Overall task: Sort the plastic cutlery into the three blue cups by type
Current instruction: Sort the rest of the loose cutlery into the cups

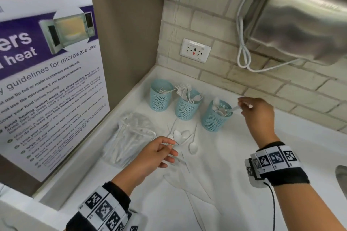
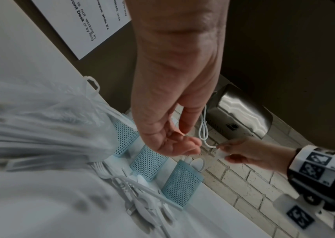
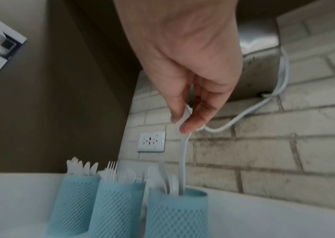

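Three blue mesh cups stand in a row on the white counter: the left cup point(image 1: 160, 97) point(image 3: 75, 201) holds knives, the middle cup point(image 1: 186, 108) point(image 3: 115, 207) forks, the right cup point(image 1: 214, 120) point(image 3: 174, 215) spoons. My right hand point(image 1: 240, 106) point(image 3: 181, 122) pinches the handle tip of a white spoon point(image 1: 233, 108) point(image 3: 183, 161) whose lower end is inside the right cup. My left hand point(image 1: 170, 144) point(image 2: 189, 138) hovers low over a few loose spoons point(image 1: 193, 147) and pinches a spoon point(image 1: 177, 135) by its handle.
A clear plastic bag of cutlery point(image 1: 129, 137) point(image 2: 40, 120) lies left of my left hand. A microwave poster point(image 1: 47, 80) leans on the left wall. On the brick wall are a socket point(image 1: 195, 50), a steel dispenser point(image 1: 300, 15) and its hanging white cable point(image 1: 244, 56).
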A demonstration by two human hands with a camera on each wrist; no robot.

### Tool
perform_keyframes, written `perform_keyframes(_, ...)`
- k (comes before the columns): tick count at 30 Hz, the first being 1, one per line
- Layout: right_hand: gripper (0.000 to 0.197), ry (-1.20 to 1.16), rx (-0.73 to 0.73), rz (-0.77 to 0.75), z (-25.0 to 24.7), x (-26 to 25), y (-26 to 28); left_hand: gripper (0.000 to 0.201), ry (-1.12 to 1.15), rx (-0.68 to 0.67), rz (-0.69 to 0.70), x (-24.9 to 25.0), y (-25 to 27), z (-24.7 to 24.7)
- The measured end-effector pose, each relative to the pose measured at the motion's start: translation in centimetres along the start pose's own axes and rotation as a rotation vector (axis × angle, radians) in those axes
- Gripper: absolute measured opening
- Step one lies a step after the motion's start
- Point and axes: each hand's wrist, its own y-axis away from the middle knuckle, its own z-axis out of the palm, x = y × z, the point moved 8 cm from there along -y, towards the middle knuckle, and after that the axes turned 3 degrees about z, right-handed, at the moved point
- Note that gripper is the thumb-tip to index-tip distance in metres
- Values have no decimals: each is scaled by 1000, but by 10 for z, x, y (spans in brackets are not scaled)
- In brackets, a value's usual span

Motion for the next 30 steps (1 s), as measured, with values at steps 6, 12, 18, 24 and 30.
perform_keyframes(6, 29, 37, -102, -13, 30, -6, 6, 18, 4, 27, 2, -1, 2, -8)
perform_keyframes(12, 21, -148, -267, -241, 59, -68, 45, 17, 1, 54, -12, -4, 2, -10)
perform_keyframes(18, 65, 0, -785, -74, 151, -68, 92, 18, 10, 79, -22, -6, 5, -13)
perform_keyframes(24, 118, 275, -1116, -80, 205, -68, 123, 18, 24, 105, -20, -4, 9, -19)
perform_keyframes(30, 104, 419, -1107, -171, 213, -66, 136, 19, 37, 137, -24, -6, 10, -28)
